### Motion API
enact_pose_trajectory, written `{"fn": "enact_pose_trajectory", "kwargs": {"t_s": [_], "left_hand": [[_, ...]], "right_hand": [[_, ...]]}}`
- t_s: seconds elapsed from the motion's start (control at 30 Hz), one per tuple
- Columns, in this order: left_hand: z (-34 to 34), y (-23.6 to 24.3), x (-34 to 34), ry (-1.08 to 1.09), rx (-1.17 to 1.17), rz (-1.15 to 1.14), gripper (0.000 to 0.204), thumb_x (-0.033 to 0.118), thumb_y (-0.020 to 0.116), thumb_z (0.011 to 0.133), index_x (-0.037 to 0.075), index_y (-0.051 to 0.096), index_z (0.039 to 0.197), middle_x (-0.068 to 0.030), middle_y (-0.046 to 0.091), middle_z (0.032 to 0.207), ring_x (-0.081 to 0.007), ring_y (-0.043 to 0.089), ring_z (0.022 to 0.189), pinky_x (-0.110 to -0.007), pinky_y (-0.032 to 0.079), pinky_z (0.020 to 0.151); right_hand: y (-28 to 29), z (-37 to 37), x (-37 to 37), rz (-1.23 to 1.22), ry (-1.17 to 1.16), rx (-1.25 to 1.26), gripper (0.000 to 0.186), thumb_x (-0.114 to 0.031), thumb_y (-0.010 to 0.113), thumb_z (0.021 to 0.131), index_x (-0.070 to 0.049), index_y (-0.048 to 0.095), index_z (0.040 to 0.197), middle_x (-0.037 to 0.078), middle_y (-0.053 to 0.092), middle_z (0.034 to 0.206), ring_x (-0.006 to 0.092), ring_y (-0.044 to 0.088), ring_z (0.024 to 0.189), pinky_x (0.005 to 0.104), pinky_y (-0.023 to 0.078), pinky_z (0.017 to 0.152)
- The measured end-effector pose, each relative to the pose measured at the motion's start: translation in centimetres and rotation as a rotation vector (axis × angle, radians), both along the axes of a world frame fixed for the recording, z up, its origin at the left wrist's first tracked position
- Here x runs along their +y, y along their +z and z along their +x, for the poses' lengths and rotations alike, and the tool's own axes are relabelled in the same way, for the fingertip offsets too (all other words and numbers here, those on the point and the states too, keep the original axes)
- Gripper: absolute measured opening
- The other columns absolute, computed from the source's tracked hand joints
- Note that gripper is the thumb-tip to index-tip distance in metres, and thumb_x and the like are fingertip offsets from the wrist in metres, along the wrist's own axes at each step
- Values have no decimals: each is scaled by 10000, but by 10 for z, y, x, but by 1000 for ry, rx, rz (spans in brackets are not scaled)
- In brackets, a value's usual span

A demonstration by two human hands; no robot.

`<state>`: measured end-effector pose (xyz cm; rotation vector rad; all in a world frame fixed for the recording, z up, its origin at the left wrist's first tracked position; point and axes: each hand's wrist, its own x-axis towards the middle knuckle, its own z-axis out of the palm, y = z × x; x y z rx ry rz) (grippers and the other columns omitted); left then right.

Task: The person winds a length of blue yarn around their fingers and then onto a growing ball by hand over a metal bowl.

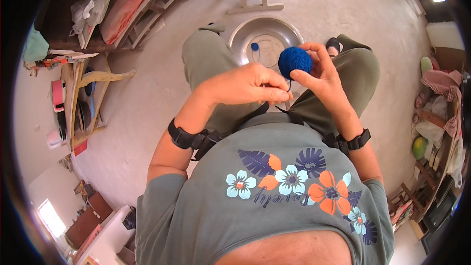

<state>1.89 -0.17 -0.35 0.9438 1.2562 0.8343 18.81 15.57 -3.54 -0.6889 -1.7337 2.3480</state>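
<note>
A ball of blue yarn point(295, 62) is held up in front of me by my right hand point(324, 73), its thumb and fingers curved around the right side. From the ball's underside a short blue strand point(290, 87) runs down to my left hand point(250, 84). The thumb and forefinger of that hand are pinched on the strand, close below the ball. Beyond my hands, a shiny metal basin point(267, 23) rests on the floor between my legs. Inside it lies a smaller blue ball point(254, 46) with a thin blue strand trailing from it.
A low wooden stool point(252, 8) stands past the basin. Wooden shelving point(142, 32) with a red plastic bag point(128, 12) is at the far left, with a wooden rack point(100, 81) nearer. Along the right wall, cluttered shelves hold cloths and a green fruit point(419, 147).
</note>
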Motion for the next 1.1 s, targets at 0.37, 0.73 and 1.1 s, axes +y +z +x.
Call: {"fn": "enact_pose_trajectory", "kwargs": {"t_s": [0.37, 0.73, 1.1], "left_hand": [[-13, -37, 4, 428, -36, 138, 99, 136, 666, 919, 48, 710, 922, 5, 669, 803, -64, 597, 747, -225, 478, 681], [-7, 7, -4, 52, -63, 82, 148, 111, 706, 884, -5, 678, 970, -35, 680, 901, -99, 618, 837, -275, 503, 783], [-10, -12, 6, 442, -98, 163, 62, 104, 701, 895, 45, 682, 895, 25, 636, 856, -70, 582, 810, -233, 473, 719]], "right_hand": [[19, 5, 2, -182, 243, 119, 566, -228, 722, 890, -49, 465, 1361, 86, 571, 1233, 152, 545, 1145, 311, 443, 995], [-3, 1, 0, 7, 120, 51, 544, -149, 753, 859, -74, 468, 1317, 55, 589, 1139, 123, 588, 1019, 282, 486, 898], [9, 4, 0, -71, 236, 55, 563, -246, 703, 915, -42, 444, 1372, 64, 568, 1238, 152, 545, 1149, 315, 450, 982]]}}
